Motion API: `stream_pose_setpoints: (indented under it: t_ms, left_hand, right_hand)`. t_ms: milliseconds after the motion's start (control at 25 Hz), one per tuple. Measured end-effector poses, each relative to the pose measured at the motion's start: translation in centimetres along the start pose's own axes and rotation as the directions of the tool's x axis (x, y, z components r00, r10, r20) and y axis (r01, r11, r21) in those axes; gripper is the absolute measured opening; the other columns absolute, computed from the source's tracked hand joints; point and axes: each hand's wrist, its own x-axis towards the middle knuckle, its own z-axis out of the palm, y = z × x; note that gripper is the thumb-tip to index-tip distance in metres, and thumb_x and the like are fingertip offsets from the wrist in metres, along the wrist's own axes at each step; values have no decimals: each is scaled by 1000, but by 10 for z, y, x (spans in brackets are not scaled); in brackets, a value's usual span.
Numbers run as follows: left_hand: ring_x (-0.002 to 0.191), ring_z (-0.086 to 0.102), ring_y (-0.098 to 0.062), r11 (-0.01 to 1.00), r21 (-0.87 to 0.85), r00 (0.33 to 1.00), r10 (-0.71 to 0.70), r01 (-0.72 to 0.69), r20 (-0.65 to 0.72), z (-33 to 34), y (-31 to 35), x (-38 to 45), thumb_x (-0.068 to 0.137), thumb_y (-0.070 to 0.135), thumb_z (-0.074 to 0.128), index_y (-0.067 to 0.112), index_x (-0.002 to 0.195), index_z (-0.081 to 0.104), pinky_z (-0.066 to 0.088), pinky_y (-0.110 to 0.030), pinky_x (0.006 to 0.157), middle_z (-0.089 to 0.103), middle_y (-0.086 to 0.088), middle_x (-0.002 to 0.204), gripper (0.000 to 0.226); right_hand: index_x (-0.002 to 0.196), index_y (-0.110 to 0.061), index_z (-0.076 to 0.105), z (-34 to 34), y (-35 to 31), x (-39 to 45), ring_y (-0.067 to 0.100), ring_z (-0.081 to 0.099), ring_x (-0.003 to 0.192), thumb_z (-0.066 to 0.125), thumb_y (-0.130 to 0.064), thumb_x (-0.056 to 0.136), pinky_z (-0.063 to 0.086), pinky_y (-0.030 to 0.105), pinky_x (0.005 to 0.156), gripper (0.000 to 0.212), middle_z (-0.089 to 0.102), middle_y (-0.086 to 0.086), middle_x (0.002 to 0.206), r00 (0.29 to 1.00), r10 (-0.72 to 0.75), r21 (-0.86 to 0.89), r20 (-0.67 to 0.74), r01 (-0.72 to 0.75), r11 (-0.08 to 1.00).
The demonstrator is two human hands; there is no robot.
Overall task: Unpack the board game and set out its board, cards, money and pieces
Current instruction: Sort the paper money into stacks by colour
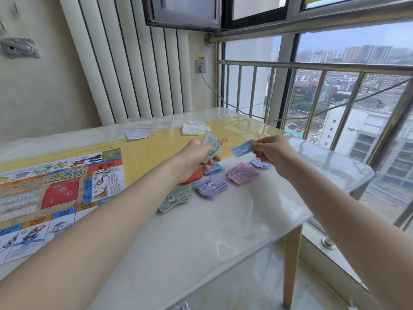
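Grip: left hand (pixel 196 157) clasps a mixed wad of paper play-money notes (pixel 211 145); right hand (pixel 271 153) pinches one blue note (pixel 242 148); sorting money by colour is in hand; next, lay it on the blue pile (pixel 260 163); glossy white worktop (pixel 223 231) bears the board (pixel 55 193), balcony railing (pixel 312 66) beyond.
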Motion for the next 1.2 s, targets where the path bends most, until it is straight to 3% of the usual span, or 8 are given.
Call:
stream_pose_setpoints:
  t_ms: [120, 400, 480, 600, 680, 840, 1000, 1200]
  left_hand:
    - [51, 36, -11, 1000, -5, 999, -8, 8, 41, 20, 8, 6, 97, 10, 30, 6, 90, 49, 32, -14, 34, 50, -8, 68, 20]
    - [61, 69, -13, 999, -37, 972, 10, -1, 236, 18, -1, 18, 94, -2, 44, 3, 91, 59, 57, -22, 62, 70, -10, 78, 16]
    - [62, 69, -12, 999, -35, 974, 24, -17, 225, 16, -3, 19, 93, 0, 49, 2, 96, 60, 57, -21, 59, 70, -8, 78, 12]
    - [61, 69, -9, 999, -13, 982, 48, -46, 183, 15, -3, 18, 90, 4, 56, 3, 108, 59, 55, -18, 56, 68, -8, 83, 19]
    - [66, 68, -11, 998, -4, 981, 58, -58, 184, 11, -3, 15, 92, 8, 54, 4, 112, 58, 55, -19, 61, 68, -9, 86, 21]
    - [74, 68, -16, 996, -91, 976, 41, -22, 214, -7, 0, 6, 99, 11, 39, 0, 106, 58, 57, -24, 66, 69, -11, 87, 23]
    - [57, 66, -10, 997, 8, 991, 71, -72, 115, -29, -2, -4, 92, 5, 53, 9, 86, 62, 56, -20, 58, 70, 0, 65, 11]
    - [53, 65, -6, 995, 86, 998, 38, -42, 48, -56, -12, -20, 83, 6, 65, 8, 85, 63, 55, -19, 53, 68, -4, 71, 3]
  right_hand:
    - [89, 3, 70, -19, 18, 25, 18, 50, 54, 60, 1, 78, 40, 27, 53, 15, 58, 13, 65, 985, -62, -251, -159, 21, 968]
    - [109, -5, 59, -24, 31, 28, 30, 54, 103, 63, -11, 84, 43, 36, 82, 26, 56, 14, 116, 965, -246, -726, -91, 104, 680]
    - [107, -3, 59, -15, 14, 21, 24, 57, 90, 61, -18, 87, 44, 32, 76, 25, 58, 11, 102, 940, -338, -593, -53, 242, 768]
    - [93, 8, 66, 2, -16, 1, 16, 53, 59, 63, -18, 87, 43, 22, 50, 27, 61, 11, 73, 929, -251, -211, 272, 312, 926]
    - [89, 9, 67, 10, -25, -6, 17, 52, 55, 67, -7, 82, 43, 20, 48, 18, 61, 16, 71, 889, -231, -197, 396, 328, 924]
    - [88, 6, 68, 16, -32, -14, 16, 51, 51, 70, -2, 77, 44, 20, 50, 14, 63, 16, 66, 902, -218, -199, 372, 307, 930]
    - [88, 7, 67, 26, -36, -26, 15, 49, 45, 73, -5, 75, 38, 17, 38, 19, 60, 14, 60, 915, -155, -128, 373, 216, 968]
    - [90, 11, 66, 53, -40, -44, 7, 58, 40, 68, 5, 77, 47, 12, 44, 15, 62, 13, 61, 867, -113, -28, 486, 145, 989]
